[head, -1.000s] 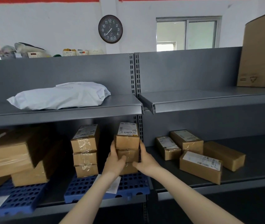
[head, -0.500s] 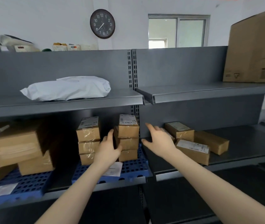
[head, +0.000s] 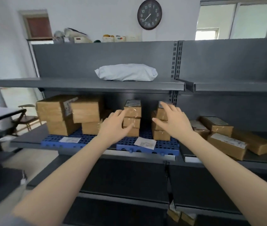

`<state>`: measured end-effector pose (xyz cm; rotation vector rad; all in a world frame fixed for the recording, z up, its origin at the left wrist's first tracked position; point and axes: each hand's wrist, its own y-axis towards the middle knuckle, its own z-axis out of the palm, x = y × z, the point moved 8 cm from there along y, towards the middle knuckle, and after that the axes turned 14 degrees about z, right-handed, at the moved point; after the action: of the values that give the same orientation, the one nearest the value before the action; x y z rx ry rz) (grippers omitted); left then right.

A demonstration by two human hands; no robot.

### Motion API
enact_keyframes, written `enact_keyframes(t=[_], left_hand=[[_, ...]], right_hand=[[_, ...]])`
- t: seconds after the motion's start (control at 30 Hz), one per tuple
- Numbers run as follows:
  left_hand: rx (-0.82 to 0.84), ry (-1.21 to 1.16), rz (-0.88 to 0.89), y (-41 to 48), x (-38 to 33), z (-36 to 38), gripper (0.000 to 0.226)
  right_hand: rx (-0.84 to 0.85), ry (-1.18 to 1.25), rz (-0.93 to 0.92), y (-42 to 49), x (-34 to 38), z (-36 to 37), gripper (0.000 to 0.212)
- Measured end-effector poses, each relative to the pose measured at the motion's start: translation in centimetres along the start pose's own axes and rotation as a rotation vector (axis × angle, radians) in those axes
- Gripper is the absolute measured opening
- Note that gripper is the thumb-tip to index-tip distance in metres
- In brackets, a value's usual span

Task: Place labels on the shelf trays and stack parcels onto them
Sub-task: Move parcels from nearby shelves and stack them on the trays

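Left hand point(head: 115, 126) spread, fingertips at the left stack point(head: 132, 118) of three small parcels; contact cannot be told. Right hand point(head: 172, 122) spread, palm in front of the right stack point(head: 160, 129), holding nothing. Both stacks stand on the blue tray point(head: 145, 147), middle shelf point(head: 31, 141). A label point(head: 145, 143) lies flat on the tray between the stacks. Loose parcels point(head: 224, 141) lie to the right.
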<state>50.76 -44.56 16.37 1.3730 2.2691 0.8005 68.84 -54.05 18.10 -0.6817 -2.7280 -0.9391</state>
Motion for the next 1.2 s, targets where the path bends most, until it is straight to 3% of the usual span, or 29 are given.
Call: enact_keyframes(t=[0.4, 0.67, 0.9, 1.2], left_hand=[[-0.043, 0.113, -0.393, -16.7, 9.4, -11.4, 0.065], [-0.074, 0.101, -0.534, -21.8, 19.6, -14.4, 0.071], [0.046, 0.044, -0.463, -21.5, 32.2, -11.9, 0.073], [0.092, -0.169, -0.404, -16.6, 41.6, -5.9, 0.080]], right_hand=[[0.180, 0.247, -0.222, -7.1, 17.4, 5.8, 0.070], [0.340, 0.409, -0.215, -8.2, 28.3, 13.0, 0.070], [0.366, 0.343, -0.066, -4.8, 37.2, 20.7, 0.071], [0.364, 0.358, 0.290, -0.7, 37.1, 27.2, 0.072]])
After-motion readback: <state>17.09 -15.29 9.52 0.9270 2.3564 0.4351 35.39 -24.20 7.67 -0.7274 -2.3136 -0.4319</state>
